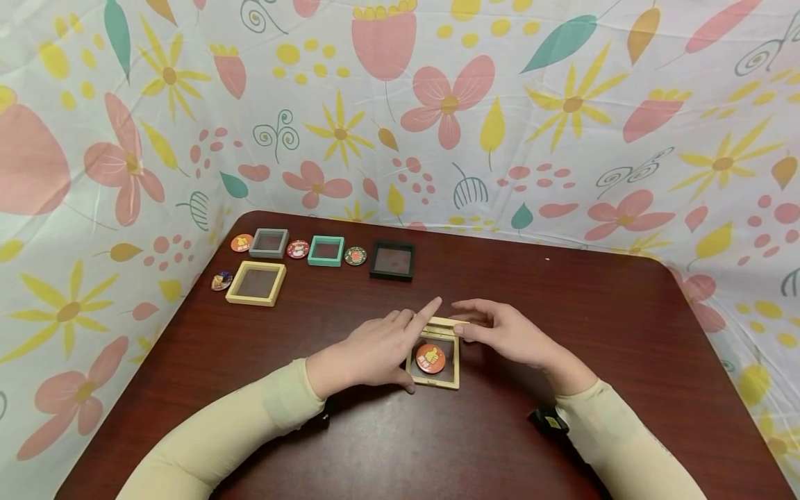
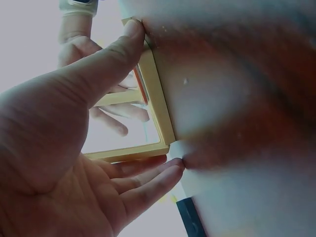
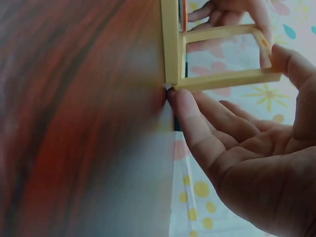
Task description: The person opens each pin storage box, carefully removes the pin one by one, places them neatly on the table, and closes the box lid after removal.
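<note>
A cream-yellow hinged display frame point(image 1: 455, 375) lies on the table with its lid point(image 3: 232, 81) raised upright at the far side. On the clear film of its lower half sits a round orange badge point(image 1: 430, 358) with a thumbs-up picture. My left hand point(image 1: 378, 347) holds the lower half from the left, thumb at the near corner and fingers toward the far corner, index finger pointing past the lid. My right hand point(image 1: 515, 333) grips the lid at its right end, thumb point(image 3: 295, 64) on its upper edge, other fingers low behind the hinge.
At the table's back left stand a grey frame point(image 1: 269, 256), a teal frame point(image 1: 325, 262), a black frame point(image 1: 392, 276) and another cream frame point(image 1: 251, 301). Round badges lie between them, including a red one point(image 1: 298, 249) and a dark green one point(image 1: 355, 256). Patterned cloth point(image 1: 375, 160) hangs behind the table.
</note>
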The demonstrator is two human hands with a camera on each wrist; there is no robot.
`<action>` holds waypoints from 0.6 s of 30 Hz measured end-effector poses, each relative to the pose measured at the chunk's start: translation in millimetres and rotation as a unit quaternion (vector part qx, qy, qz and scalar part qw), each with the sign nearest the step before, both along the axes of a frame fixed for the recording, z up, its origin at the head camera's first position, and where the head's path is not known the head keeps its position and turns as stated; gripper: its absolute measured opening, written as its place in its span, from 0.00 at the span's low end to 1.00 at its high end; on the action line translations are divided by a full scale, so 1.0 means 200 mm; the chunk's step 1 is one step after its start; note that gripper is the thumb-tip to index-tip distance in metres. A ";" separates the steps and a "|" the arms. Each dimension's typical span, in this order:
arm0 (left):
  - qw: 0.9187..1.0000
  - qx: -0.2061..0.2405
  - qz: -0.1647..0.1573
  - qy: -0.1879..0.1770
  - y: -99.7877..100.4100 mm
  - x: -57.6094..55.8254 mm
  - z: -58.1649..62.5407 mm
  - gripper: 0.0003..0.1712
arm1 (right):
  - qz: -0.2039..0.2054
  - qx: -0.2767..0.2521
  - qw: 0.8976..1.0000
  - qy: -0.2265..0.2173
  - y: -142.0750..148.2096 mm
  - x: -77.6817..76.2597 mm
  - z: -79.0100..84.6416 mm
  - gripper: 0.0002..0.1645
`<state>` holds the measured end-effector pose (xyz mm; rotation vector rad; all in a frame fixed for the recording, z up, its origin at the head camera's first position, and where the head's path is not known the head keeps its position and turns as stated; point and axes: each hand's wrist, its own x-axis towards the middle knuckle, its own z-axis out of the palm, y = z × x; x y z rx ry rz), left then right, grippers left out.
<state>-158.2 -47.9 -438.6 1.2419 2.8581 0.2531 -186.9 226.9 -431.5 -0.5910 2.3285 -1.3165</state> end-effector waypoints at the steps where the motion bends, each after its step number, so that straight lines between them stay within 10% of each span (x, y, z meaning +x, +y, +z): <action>1: 1.000 0.002 0.003 -0.004 0.00 0.00 0.00 0.90 | -0.007 -0.006 1.000 -0.007 0.00 0.00 0.00 0.37; 6: 1.000 0.009 0.017 -0.025 0.00 -0.02 0.00 0.91 | -0.046 -0.002 0.999 -0.002 -0.01 0.00 0.00 0.32; 13: 0.999 0.017 0.020 -0.040 0.00 -0.03 0.01 0.92 | -0.076 0.022 0.989 0.122 -0.05 0.01 -0.02 0.27; 18: 0.999 0.019 0.021 -0.044 0.00 -0.03 0.00 0.92 | -0.061 0.051 0.958 0.276 -0.07 0.03 -0.01 0.21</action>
